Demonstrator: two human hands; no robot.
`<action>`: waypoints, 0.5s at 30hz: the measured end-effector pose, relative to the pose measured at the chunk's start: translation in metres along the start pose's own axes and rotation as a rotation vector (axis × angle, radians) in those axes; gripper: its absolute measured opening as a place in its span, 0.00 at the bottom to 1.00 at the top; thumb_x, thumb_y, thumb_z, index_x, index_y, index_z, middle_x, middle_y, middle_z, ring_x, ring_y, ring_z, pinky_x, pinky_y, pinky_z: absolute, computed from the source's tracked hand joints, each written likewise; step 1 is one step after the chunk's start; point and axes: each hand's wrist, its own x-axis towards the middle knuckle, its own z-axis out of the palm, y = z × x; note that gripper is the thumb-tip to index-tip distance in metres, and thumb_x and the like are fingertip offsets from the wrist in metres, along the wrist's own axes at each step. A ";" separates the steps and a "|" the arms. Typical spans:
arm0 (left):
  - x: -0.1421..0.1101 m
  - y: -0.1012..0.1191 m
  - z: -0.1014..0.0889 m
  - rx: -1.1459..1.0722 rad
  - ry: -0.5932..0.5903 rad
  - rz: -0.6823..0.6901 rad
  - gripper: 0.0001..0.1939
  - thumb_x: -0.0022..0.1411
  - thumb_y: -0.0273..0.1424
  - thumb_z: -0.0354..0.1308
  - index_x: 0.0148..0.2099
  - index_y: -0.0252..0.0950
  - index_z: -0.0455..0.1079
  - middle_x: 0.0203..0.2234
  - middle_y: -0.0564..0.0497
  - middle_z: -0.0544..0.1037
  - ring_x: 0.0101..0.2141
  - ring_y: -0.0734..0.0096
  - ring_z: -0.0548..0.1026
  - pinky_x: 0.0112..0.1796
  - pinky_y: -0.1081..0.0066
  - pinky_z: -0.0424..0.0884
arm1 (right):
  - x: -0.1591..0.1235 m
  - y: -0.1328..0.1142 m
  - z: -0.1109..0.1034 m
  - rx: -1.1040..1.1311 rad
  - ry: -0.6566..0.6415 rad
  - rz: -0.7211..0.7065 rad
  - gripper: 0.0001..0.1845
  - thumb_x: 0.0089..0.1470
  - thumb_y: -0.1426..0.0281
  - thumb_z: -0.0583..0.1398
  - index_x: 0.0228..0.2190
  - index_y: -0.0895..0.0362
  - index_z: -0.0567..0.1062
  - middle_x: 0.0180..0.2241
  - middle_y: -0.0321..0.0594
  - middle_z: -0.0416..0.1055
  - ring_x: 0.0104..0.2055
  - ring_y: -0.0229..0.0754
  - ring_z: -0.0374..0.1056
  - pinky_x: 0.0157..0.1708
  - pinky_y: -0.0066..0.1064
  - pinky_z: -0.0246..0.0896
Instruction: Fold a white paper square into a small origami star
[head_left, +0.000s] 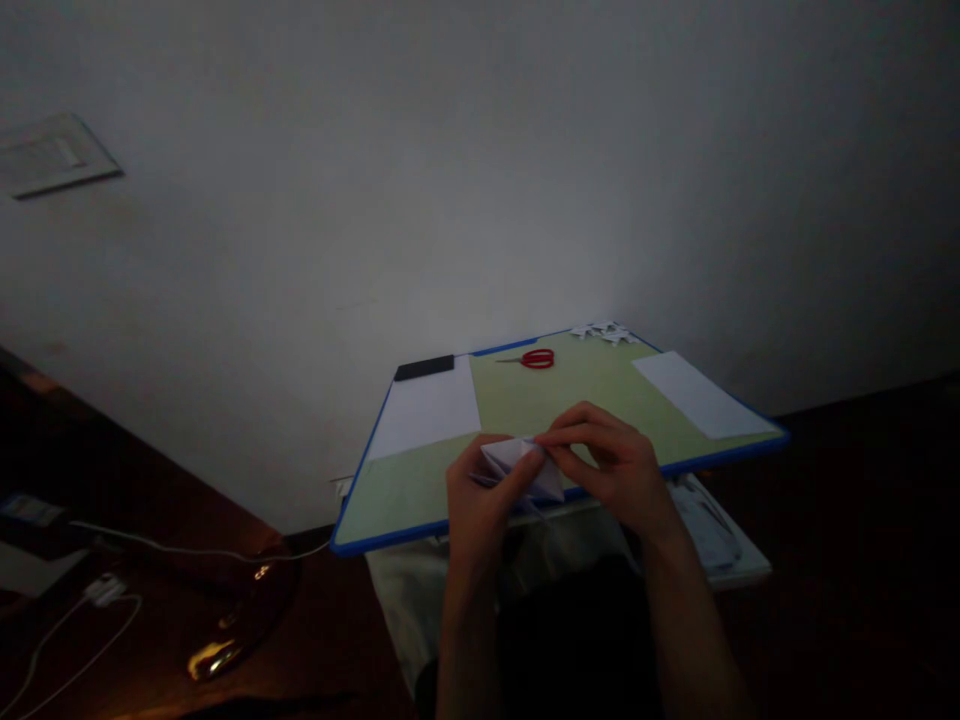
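Both of my hands hold a small folded piece of white paper (519, 468) over the near edge of a green board with a blue rim (390, 541). My left hand (480, 500) grips the paper from below and the left, fingers curled round it. My right hand (611, 462) pinches its upper right part with thumb and forefinger. Part of the folded paper is hidden behind my fingers.
On the board lie a white sheet (427, 408) at the left, another white sheet (701, 394) at the right, red-handled scissors (534, 358), a black flat object (424, 367) and small white paper pieces (607, 333) at the far edge. White cables (112, 590) lie on the dark floor at the left.
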 end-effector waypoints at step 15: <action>0.000 -0.003 0.002 -0.026 0.062 0.088 0.11 0.52 0.34 0.77 0.35 0.34 0.83 0.26 0.51 0.84 0.26 0.72 0.78 0.30 0.75 0.73 | -0.001 -0.001 0.006 0.089 0.145 0.151 0.07 0.56 0.74 0.72 0.35 0.49 0.84 0.33 0.32 0.82 0.35 0.37 0.78 0.37 0.27 0.74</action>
